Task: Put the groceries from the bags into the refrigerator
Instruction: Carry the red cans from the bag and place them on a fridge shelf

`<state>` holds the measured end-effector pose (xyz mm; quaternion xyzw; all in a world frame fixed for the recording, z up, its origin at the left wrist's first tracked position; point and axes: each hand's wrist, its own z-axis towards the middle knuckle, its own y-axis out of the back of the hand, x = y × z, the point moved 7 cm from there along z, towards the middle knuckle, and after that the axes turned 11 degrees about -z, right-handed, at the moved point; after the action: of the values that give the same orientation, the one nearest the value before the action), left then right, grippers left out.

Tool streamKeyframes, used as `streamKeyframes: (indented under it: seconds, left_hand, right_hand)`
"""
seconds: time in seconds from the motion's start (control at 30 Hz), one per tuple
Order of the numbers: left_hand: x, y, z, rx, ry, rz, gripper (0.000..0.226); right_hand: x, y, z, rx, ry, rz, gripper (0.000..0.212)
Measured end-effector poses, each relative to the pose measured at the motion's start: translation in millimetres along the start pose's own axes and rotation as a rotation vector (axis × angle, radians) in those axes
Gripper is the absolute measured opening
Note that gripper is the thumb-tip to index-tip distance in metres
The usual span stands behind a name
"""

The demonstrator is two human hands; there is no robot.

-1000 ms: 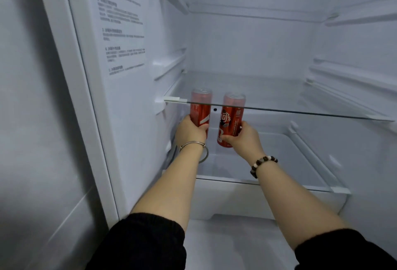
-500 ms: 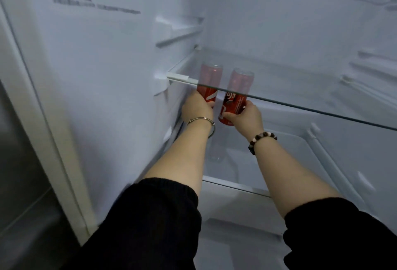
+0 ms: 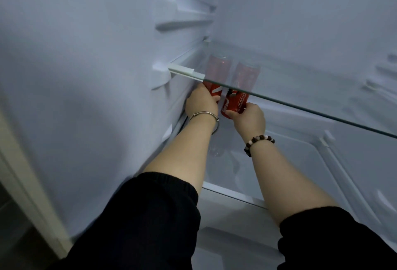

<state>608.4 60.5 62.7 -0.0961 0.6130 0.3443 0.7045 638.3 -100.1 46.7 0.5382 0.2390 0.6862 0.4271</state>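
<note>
Beneath glass shelf [image 3: 300,85], cans [image 3: 235,102] partly veiled.

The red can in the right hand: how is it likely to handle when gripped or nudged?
The red can is tall and slim, so it probably tips easily if nudged high up. Its smooth wall looks rigid but possibly slippery; the right hand grips it low. Lying on its side, it would likely roll.

place: likely a home kitchen
evidence: open white plastic refrigerator interior [image 3: 86,76], clear glass shelf [image 3: 300,89], moulded side rails [image 3: 182,23]
</note>
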Motion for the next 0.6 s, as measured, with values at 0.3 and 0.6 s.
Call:
streamKeyframes:
  seconds: [0.3, 0.6]
  left_hand:
    - [5.1, -9.6, 9.2, 0.054, -0.072, 0.104, 0.031]
    - [5.7, -11.3, 13.0, 0.062, -0.085, 0.064, 0.039]
  right_hand:
    - [-2.0, -5.4, 2.6, 0.001, 0.015, -0.043, 0.033]
    - [-2.1, -3.3, 2.7, -0.032, 0.022, -0.090, 0.027]
